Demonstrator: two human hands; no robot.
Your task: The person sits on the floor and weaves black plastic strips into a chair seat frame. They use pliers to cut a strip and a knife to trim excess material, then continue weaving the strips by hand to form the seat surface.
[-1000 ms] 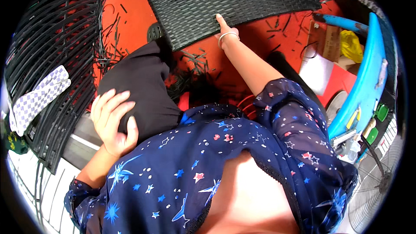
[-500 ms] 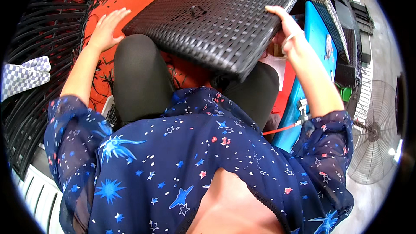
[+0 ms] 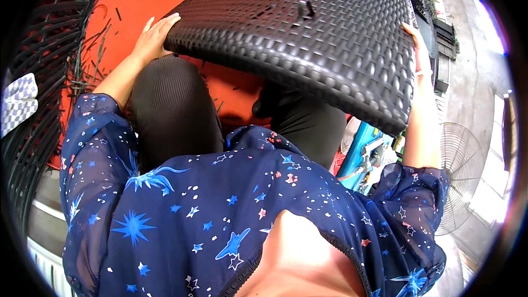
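Observation:
A large black woven panel [image 3: 330, 49], made of flat wicker-like strips, is held tilted above my knees. My left hand [image 3: 156, 37] grips its left edge near the corner, with the thumb underneath. At the opposite edge my right hand [image 3: 419, 52] has its fingers curled over the rim; most of the palm is hidden behind the panel. A short dark piece [image 3: 306, 9] sticks up from the weave near the middle. The panel's near edge hangs above my right thigh, and its far end runs out of view.
Black strips [image 3: 49, 60] hang in a dense bundle on the left, with a checked cloth [image 3: 21, 99] over them. Strip scraps litter the red floor [image 3: 132, 5]. By my right leg is a blue surface [image 3: 357, 148] with an air-tool fitting. A fan [image 3: 459, 173] stands at the right.
The panel has shifted right and turned, now covering much of the blue surface. My left hand has moved from beside the panel onto its left edge. My right hand has moved outward with it.

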